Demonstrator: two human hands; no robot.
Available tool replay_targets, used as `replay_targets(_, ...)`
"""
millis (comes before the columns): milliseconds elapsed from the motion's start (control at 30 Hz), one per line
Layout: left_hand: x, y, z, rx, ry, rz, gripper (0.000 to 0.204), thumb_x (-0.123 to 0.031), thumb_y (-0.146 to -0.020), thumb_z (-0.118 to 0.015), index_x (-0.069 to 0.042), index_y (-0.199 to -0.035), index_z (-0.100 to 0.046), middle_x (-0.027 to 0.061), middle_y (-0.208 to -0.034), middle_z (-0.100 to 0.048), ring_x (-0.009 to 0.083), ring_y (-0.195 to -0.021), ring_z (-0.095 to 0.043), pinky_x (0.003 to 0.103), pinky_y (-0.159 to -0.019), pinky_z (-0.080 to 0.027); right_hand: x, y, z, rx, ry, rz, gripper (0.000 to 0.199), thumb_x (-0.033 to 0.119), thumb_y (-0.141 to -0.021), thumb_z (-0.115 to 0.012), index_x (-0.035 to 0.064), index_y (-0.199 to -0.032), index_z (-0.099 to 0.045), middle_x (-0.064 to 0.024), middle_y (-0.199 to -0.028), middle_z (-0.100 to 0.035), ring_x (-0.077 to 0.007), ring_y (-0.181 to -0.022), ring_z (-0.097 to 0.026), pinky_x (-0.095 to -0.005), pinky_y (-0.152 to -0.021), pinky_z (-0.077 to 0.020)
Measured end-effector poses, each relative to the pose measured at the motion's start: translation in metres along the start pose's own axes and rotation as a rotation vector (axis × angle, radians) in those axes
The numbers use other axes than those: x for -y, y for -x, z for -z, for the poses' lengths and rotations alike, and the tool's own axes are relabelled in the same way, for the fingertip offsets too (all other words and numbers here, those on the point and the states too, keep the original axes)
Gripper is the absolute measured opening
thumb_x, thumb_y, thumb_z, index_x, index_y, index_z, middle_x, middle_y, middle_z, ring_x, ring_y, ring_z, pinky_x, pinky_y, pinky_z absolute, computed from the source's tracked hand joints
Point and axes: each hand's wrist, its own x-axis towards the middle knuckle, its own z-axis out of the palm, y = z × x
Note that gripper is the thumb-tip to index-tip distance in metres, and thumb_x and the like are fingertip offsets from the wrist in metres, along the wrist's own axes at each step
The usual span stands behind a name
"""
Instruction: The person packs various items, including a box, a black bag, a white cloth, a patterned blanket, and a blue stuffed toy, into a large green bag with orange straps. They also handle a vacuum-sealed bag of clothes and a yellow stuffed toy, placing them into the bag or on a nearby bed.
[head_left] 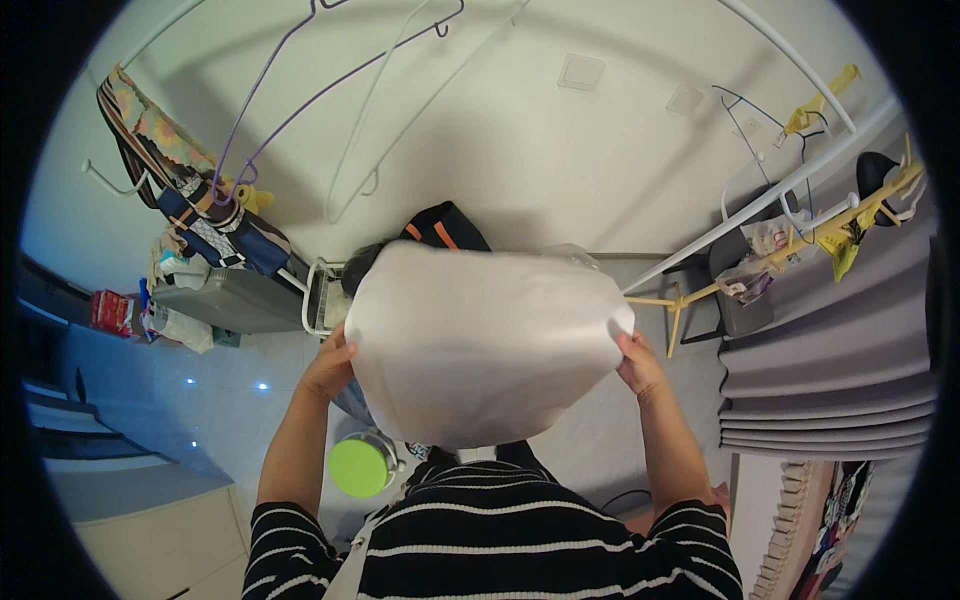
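A broad, pale, satiny cloth point(485, 340) is stretched in front of my body, with a soft sheen and rounded lower corners. Its kind is not plain, though it resembles a pillowcase. At its left edge my left hand point(328, 368) grips the cloth, thumb on top. My right hand point(640, 364) pinches the opposite edge at about the same height. Both fingertips behind the fabric are hidden. The cloth also covers much of the floor and whatever stands behind it.
Above hang a purple hanger point(345, 72) and a white hanger point(430, 92). Bags point(225, 235) hang at left; a white wire basket point(322, 300) stands below. A green-topped round container point(358, 467) is near my left side. Rightward are a white pole point(730, 225), grey chair point(738, 285) and curtain point(830, 370).
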Motion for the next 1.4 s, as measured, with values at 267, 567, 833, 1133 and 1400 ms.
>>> replay_targets(267,0.010,-0.003,-0.019,-0.183,-0.275,-0.152,0.090,0.008,-0.071,-0.068,-0.009,-0.146,-0.021,0.0135,-0.126,-0.052,0.0210,-0.111,-0.053,0.032,-0.092,-0.044,-0.014,-0.017,-0.008,-0.272,0.322,0.102,0.071,0.013,-0.071,-0.077,-0.0025,-0.129,-0.039,-0.0154,-0.116,-0.057,-0.0223,-0.101,-0.058,-0.0360,-0.091,-0.0447)
replay_targets(567,-0.019,0.035,-0.035,-0.254,-1.066,-0.270,0.056,0.001,-0.062,-0.074,-0.007,-0.115,-0.058,0.0085,-0.115,-0.059,0.0242,-0.099,-0.058,0.033,-0.092,-0.045,0.032,0.023,-0.057,-0.220,0.921,0.692,0.062,0.006,-0.067,-0.076,0.0077,-0.122,-0.050,-0.0148,-0.113,-0.058,-0.0253,-0.094,-0.062,-0.0378,-0.083,-0.0497)
replay_targets(833,-0.015,0.044,-0.028,-0.491,-1.888,-0.257,0.034,-0.018,-0.058,-0.080,-0.010,-0.089,-0.068,0.0122,-0.127,-0.050,0.0292,-0.115,-0.048,0.057,-0.102,-0.029,0.004,0.017,-0.057,-0.246,1.075,0.941,0.025,0.003,-0.066,-0.072,0.0025,-0.089,-0.061,-0.0149,-0.102,-0.061,-0.0338,-0.099,-0.057,-0.0387,-0.085,-0.0461)
replay_targets(1133,0.061,-0.004,-0.090,0.208,-1.173,-0.173,0.039,-0.021,-0.074,-0.074,-0.011,-0.110,-0.064,0.0142,-0.094,-0.068,0.0272,-0.088,-0.065,0.034,-0.076,-0.049,0.045,0.034,-0.131,0.163,1.106,0.954,0.035,0.019,-0.071,-0.073,0.0100,-0.102,-0.059,-0.0076,-0.098,-0.064,-0.0310,-0.095,-0.059,-0.0442,-0.094,-0.0406)
replay_targets(1400,-0.019,-0.001,-0.122,0.146,-0.916,0.181,0.028,-0.020,-0.080,-0.071,-0.007,-0.104,-0.066,0.0027,-0.092,-0.066,0.0110,-0.086,-0.057,0.028,-0.080,-0.045,-0.015,-0.050,0.059,-0.241,0.237,0.344,0.035,0.026,-0.081,-0.069,0.0094,-0.110,-0.058,-0.0013,-0.091,-0.064,-0.0107,-0.084,-0.058,-0.0280,-0.076,-0.0456)
